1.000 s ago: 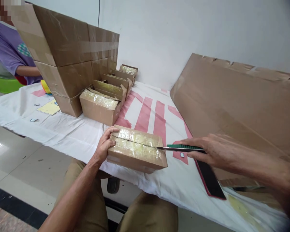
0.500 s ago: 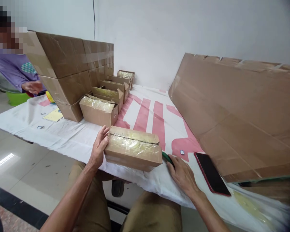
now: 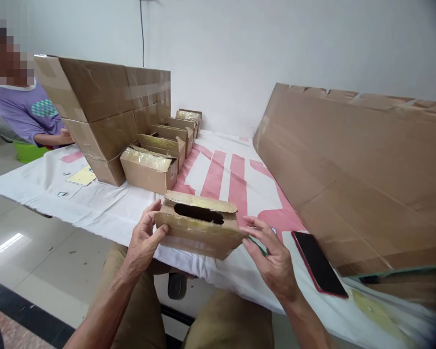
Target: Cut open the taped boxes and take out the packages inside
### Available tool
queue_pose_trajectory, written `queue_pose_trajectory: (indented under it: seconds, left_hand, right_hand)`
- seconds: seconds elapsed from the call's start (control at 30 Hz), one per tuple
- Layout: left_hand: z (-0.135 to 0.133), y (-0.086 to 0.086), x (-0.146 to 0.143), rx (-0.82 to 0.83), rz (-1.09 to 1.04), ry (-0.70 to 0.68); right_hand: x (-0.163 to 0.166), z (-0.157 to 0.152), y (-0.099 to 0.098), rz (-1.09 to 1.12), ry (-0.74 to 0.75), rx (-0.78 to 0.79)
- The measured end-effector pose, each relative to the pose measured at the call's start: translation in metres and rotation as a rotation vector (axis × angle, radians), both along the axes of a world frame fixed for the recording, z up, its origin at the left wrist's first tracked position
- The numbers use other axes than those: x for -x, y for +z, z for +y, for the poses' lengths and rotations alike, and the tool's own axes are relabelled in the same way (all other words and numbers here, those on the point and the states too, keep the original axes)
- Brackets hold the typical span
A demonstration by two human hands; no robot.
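A small cardboard box stands at the table's near edge, with clear tape on its top flaps. Its top is parted, and a dark oval opening shows between the flaps. My left hand grips the left end, thumb on the front flap and fingers at the side. At the right end, my right hand has thumb and forefinger at the corner of the front flap, the other fingers loosely spread. Beside that hand on the cloth lies a green tool, mostly hidden, so its kind is unclear.
A row of similar small boxes runs back along a wall of stacked cartons. A phone lies on the right, before a large leaning cardboard sheet. A person in a purple top sits behind the cartons.
The box's taped top has come apart and its flaps stand raised. My right hand has let go of the green tool and moved up to the box's right end.
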State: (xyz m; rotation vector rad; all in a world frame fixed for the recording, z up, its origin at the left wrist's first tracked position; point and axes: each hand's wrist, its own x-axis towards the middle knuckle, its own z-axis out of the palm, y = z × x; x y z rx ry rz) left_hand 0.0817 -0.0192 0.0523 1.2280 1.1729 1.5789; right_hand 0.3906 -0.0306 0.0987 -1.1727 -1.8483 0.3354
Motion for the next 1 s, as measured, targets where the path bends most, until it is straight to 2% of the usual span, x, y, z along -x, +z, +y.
queue_pose_trajectory:
  seconds: [0.17, 0.3, 0.43, 0.5, 0.57, 0.7, 0.77, 0.9, 1.0]
  left_hand:
    - [-0.010, -0.003, 0.008, -0.038, 0.127, -0.014]
    - [-0.017, -0.011, 0.017, 0.006, 0.109, -0.040]
    - [-0.023, -0.016, 0.030, 0.011, 0.013, -0.067]
    - [-0.027, -0.012, 0.032, -0.017, -0.008, -0.010]
    - [-0.032, -0.001, 0.028, -0.075, 0.107, 0.059]
    - [-0.034, 0.024, 0.006, -0.290, 0.492, 0.110]
    - [-0.031, 0.028, -0.004, -0.387, 0.612, 0.086]
    - [-0.026, 0.021, -0.011, -0.449, 0.698, 0.072]
    - [-0.026, 0.015, -0.009, -0.467, 0.741, 0.084]
  right_hand:
    - [-0.001, -0.019, 0.003, -0.116, 0.192, -0.088]
    - [0.005, -0.022, 0.004, -0.257, 0.124, -0.205]
    - [0.013, -0.018, 0.008, -0.294, 0.113, -0.262]
    - [0.016, -0.016, 0.009, -0.304, 0.113, -0.276]
    - [0.017, -0.014, 0.011, -0.315, 0.117, -0.291]
    - [0.018, -0.009, 0.018, -0.379, 0.097, -0.259]
    - [0.019, -0.006, 0.026, -0.450, 0.089, -0.203]
    - [0.024, 0.007, 0.045, -0.651, 0.141, -0.036]
    - [0.034, 0.028, 0.053, -0.753, 0.121, 0.004]
